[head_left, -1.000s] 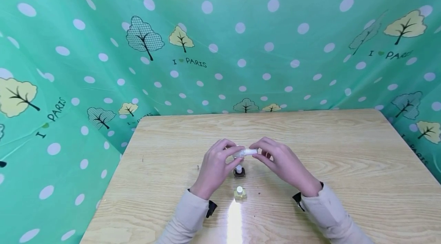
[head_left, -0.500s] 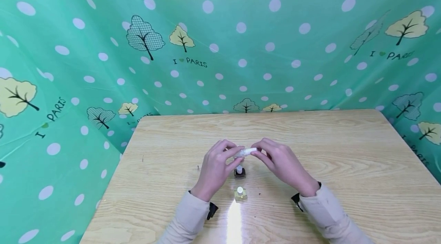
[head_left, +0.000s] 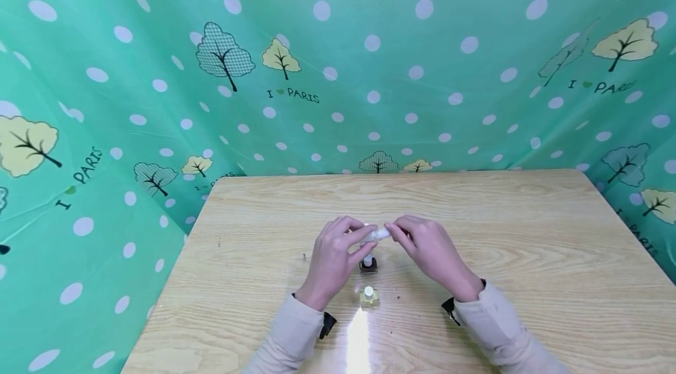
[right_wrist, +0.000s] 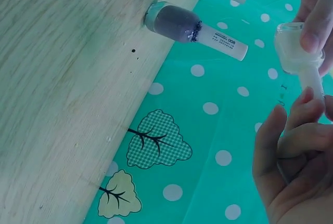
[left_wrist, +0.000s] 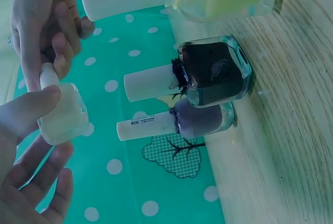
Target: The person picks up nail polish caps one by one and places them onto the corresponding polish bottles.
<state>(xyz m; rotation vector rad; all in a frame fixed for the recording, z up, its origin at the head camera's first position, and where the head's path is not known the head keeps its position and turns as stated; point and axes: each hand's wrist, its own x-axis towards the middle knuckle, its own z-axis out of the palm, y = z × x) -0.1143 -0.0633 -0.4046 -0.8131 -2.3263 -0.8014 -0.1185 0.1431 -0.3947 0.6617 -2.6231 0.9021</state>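
My left hand (head_left: 331,252) pinches the glass body of a milky-white nail polish bottle (left_wrist: 68,116) between thumb and fingers. The bottle is tilted in the air, its white cap (head_left: 382,233) pointing toward my right hand (head_left: 430,250). Thumb and fingers of the right hand grip that cap, which appears seated on the neck. Below the hands a nail polish bottle with near-black polish (left_wrist: 216,72) stands upright on the table. Nearer the body is a pale yellow one (head_left: 369,300). A greyish-purple bottle (right_wrist: 174,24) stands beyond the dark one, mostly hidden by the left hand in the head view.
The wood-grain table (head_left: 528,233) carries a few small dark specks (right_wrist: 133,51). A bright light reflection lies in front of the yellow bottle. Green polka-dot cloth (head_left: 296,92) with tree prints hangs behind the table and along its sides.
The right hand has turned at the cap and shifted slightly left, its fingers now covering more of the cap. The left hand keeps its hold on the bottle almost unmoved.
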